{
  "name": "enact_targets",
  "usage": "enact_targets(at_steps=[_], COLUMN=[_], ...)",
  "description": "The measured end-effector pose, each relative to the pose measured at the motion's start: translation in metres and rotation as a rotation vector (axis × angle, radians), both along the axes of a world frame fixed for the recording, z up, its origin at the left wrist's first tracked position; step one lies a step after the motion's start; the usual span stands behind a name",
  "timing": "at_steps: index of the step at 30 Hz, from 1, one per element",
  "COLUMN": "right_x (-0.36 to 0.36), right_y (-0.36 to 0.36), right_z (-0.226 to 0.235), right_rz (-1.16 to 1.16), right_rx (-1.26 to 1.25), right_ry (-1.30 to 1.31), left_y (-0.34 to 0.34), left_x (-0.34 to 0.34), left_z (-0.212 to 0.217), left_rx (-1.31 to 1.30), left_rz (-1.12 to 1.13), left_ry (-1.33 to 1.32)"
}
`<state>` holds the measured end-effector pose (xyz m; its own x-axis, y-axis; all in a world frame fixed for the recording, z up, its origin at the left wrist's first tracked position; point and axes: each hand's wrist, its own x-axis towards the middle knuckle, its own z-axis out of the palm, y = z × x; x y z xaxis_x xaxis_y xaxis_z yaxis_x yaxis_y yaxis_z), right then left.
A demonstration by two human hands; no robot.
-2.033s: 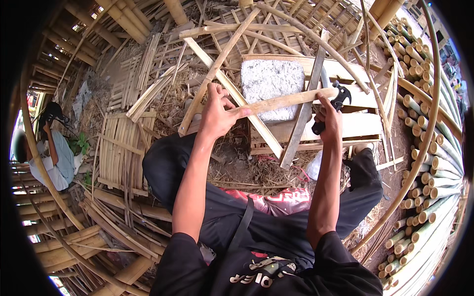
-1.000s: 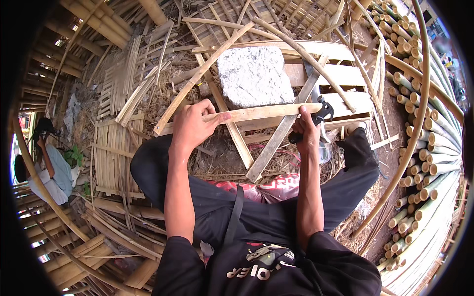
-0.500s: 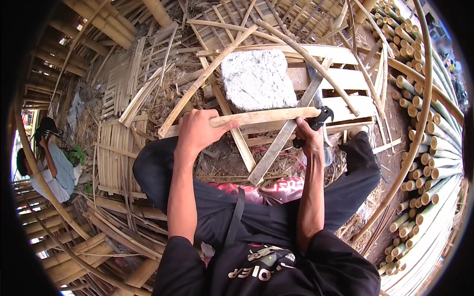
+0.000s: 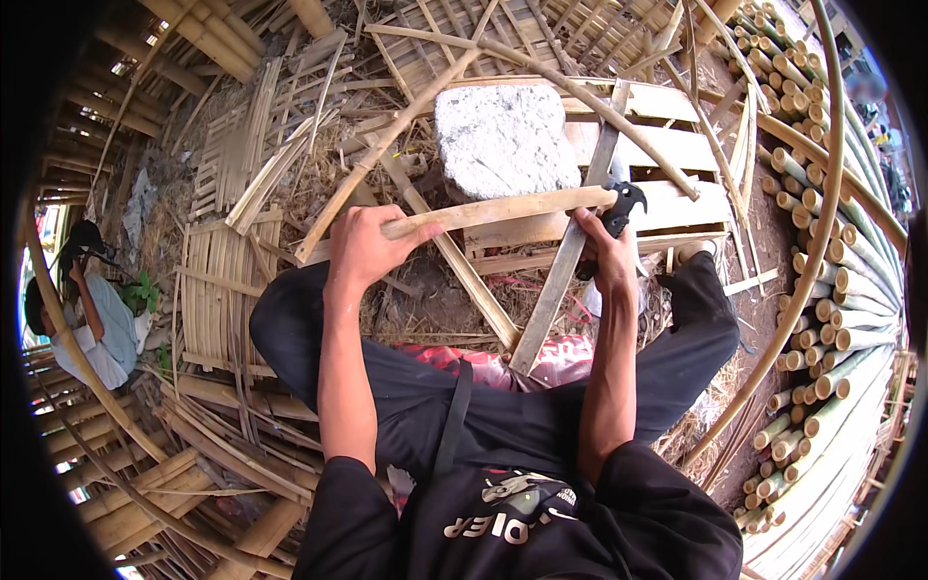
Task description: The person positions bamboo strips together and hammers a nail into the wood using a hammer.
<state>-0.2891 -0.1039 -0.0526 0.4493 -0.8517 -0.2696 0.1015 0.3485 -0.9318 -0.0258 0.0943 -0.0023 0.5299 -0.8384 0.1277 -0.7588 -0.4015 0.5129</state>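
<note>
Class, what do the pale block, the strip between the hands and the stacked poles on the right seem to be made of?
Pale block: probably stone or concrete, with a rough finish; its whitish face looks mottled and uneven.
Strip: wood or bamboo, unclear which; its plain tan colour suggests bare material.
Stacked poles: most likely bamboo, apparently unpainted; they are long and round, with pale cut ends and greenish sides.

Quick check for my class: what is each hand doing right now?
Left hand: closed, holding the left end of the pale strip.
Right hand: closed on the black tool, thumb at the strip's right end.
</note>
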Motion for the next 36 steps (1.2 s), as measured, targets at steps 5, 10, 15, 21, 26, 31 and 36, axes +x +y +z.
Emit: enact_targets(at_steps=[5, 10, 15, 21, 26, 31, 36], right_x=[0.002, 0.013, 0.037, 0.048, 0.037, 0.026, 0.021], right_y=[-0.013, -0.013, -0.017, -0.041, -0.053, -0.059, -0.057], right_z=[-0.007, 0.006, 0.024, 0.011, -0.003, -0.009, -0.022], right_rz=[-0.124, -0.117, -0.16, -0.081, -0.119, 0.002, -0.001], right_rx=[-0.004, -0.069, -0.098, -0.167, -0.164, -0.266, -0.264], right_ry=[-0.183, -0.285, -0.342, -0.335, -0.27, -0.033, -0.014], left_y=[0.002, 0.006, 0.008, -0.003, -0.008, -0.01, -0.016], left_x=[-0.006, 0.003, 0.008, 0.013, 0.017, 0.01, 0.013], left_z=[0.008, 0.021, 0.034, 0.031, 0.019, 0.022, 0.01], left_rx=[-0.04, -0.125, -0.184, -0.128, -0.142, -0.161, -0.215], left_rz=[0.014, 0.025, 0.058, 0.117, 0.11, 0.098, 0.085], left_ry=[-0.018, -0.072, -0.098, -0.121, -0.06, -0.068, -0.088])
